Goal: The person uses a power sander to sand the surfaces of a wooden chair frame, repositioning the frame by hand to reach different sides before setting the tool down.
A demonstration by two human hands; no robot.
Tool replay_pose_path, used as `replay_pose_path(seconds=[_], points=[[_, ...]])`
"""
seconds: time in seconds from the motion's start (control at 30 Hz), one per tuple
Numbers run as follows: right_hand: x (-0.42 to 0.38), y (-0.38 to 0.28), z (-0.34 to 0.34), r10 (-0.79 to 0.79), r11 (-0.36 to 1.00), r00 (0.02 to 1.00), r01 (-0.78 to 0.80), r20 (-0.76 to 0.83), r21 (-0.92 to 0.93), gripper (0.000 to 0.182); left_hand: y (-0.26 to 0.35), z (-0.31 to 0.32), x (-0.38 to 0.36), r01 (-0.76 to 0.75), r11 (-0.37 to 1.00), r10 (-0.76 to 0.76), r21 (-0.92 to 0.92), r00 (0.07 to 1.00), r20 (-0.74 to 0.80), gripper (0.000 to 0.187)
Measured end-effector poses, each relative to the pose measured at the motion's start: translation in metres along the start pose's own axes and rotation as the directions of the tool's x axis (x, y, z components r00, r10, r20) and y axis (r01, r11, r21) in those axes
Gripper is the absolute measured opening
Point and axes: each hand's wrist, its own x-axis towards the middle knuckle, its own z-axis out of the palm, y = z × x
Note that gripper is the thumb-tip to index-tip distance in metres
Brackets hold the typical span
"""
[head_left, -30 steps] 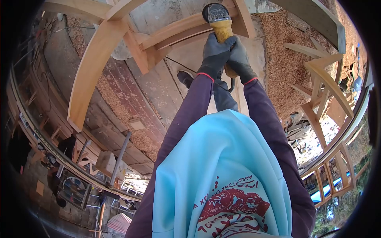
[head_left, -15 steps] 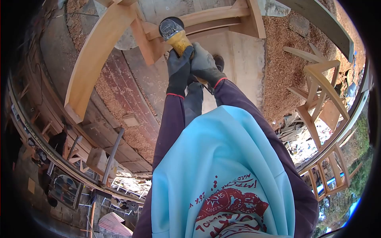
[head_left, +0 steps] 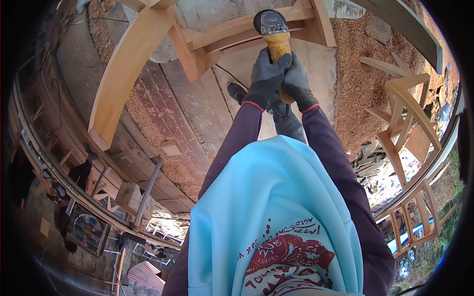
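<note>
Yellow power tool (head_left: 277, 43) at upper centre is grasped by left hand (head_left: 265, 74) and right hand (head_left: 297, 78); probably heavy, rigid, best held around its body.

Straight ahead of the left hand (head_left: 265, 71) and right hand (head_left: 297, 81), the curved rail (head_left: 242, 27) crosses the way past the yellow power tool (head_left: 278, 42); whether tool and rail touch cannot be told. Left of the hands, a short post (head_left: 186, 54) and, farther out, a long curved timber (head_left: 129, 69) block sideways reach. A cord (head_left: 229, 72) runs just left of the left hand, near a shoe (head_left: 237, 92). Right of the right hand, open room lies over the wood shavings (head_left: 353, 93), until the angled wooden frame (head_left: 407, 91) well beyond.
</note>
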Motion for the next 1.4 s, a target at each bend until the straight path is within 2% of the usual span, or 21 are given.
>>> replay_pose_path(seconds=[0.07,0.13,0.17,0.2,0.23,0.3,0.33,0.4,0.5,0.6,0.67,0.73,0.77,0.9,0.97,1.0,1.07,1.1,1.2,1.3,1.4], points=[[0.004,0.014,-0.014,-0.038,0.999,0.996,0.039,-0.080,0.016,0.053,0.004,-0.008,0.001,-0.021,0.999,0.019,0.041,0.999,0.049,0.054],[-0.009,0.011,-0.036,0.081,0.985,0.997,-0.080,-0.001,0.153,0.056,-0.006,-0.024,0.006,-0.039,0.996,0.030,0.086,0.994,0.106,0.055],[-0.015,0.010,-0.046,0.081,0.986,0.997,-0.081,0.003,0.143,0.058,-0.021,-0.039,0.015,-0.135,0.891,0.178,0.434,0.982,-0.059,0.061],[-0.027,0.011,-0.052,0.089,0.984,0.996,-0.087,-0.005,0.157,0.058,-0.028,-0.051,0.022,-0.148,0.664,0.373,0.733,0.915,-0.153,0.068],[-0.032,0.012,-0.058,0.100,0.980,0.995,-0.098,-0.004,0.171,0.057,-0.021,-0.060,0.033,-0.168,0.654,0.391,0.738,0.910,-0.140,0.068],[-0.046,0.013,-0.069,0.106,0.973,0.994,-0.108,0.018,0.206,0.059,-0.012,-0.070,0.048,-0.080,0.300,0.377,0.951,0.925,-0.041,0.080],[-0.054,0.014,-0.072,0.109,0.971,0.994,-0.109,0.012,0.211,0.059,-0.010,-0.067,0.054,-0.087,0.295,0.379,0.952,0.925,-0.033,0.080],[-0.068,0.019,-0.076,0.139,0.971,0.989,-0.145,0.041,0.188,0.058,-0.007,-0.060,0.063,-0.008,0.182,0.218,0.983,0.975,-0.032,0.086],[-0.090,0.025,-0.073,0.192,0.960,0.981,-0.194,0.030,0.203,0.056,-0.021,-0.045,0.054,-0.009,0.256,0.310,0.967,0.948,-0.074,0.088],[-0.112,0.034,-0.059,0.242,0.934,0.970,-0.242,0.034,0.261,0.056,-0.035,-0.055,0.049,-0.095,0.255,0.343,0.962,0.939,0.001,0.088],[-0.110,0.037,-0.053,0.241,0.925,0.970,-0.236,0.020,0.299,0.057,-0.025,-0.070,0.050,-0.147,0.173,0.441,0.974,0.896,0.057,0.086],[-0.126,0.037,-0.047,0.254,0.894,0.967,-0.225,-0.025,0.388,0.056,-0.001,-0.094,0.053,-0.054,0.316,0.268,0.947,0.963,-0.034,0.085],[-0.131,0.039,-0.045,0.234,0.918,0.971,-0.203,-0.054,0.340,0.054,-0.003,-0.106,0.064,0.011,0.289,0.172,0.957,0.983,-0.063,0.082],[-0.142,0.036,-0.035,0.269,0.908,0.960,-0.224,-0.083,0.354,0.054,-0.020,-0.111,0.064,-0.036,0.153,0.205,0.988,0.979,0.004,0.080],[-0.144,0.029,-0.034,0.317,0.855,0.947,-0.263,-0.050,0.447,0.055,-0.025,-0.108,0.060,-0.050,0.238,0.200,0.970,0.980,0.001,0.076],[-0.144,0.032,-0.032,0.318,0.857,0.945,-0.252,-0.077,0.450,0.055,-0.026,-0.104,0.062,-0.074,0.242,0.217,0.967,0.976,0.021,0.076],[-0.155,0.037,-0.023,0.330,0.857,0.934,-0.237,-0.134,0.458,0.055,-0.029,-0.092,0.057,-0.311,0.120,0.513,0.943,0.832,0.210,0.072],[-0.159,0.026,-0.027,0.369,0.839,0.920,-0.268,-0.133,0.474,0.056,-0.010,-0.071,0.056,-0.361,0.083,0.570,0.929,0.782,0.253,0.072],[-0.171,0.026,-0.027,0.408,0.807,0.903,-0.286,-0.137,0.517,0.058,0.043,-0.009,0.084,-0.432,0.215,0.429,0.876,0.847,0.313,0.075],[-0.181,0.022,-0.037,0.462,0.801,0.878,-0.355,-0.121,0.482,0.055,0.048,0.038,0.107,-0.350,0.111,0.367,0.930,0.884,0.289,0.076],[-0.195,0.039,-0.039,0.469,0.791,0.873,-0.347,-0.134,0.503,0.053,0.039,0.050,0.101,-0.360,0.158,0.392,0.919,0.877,0.277,0.080]])
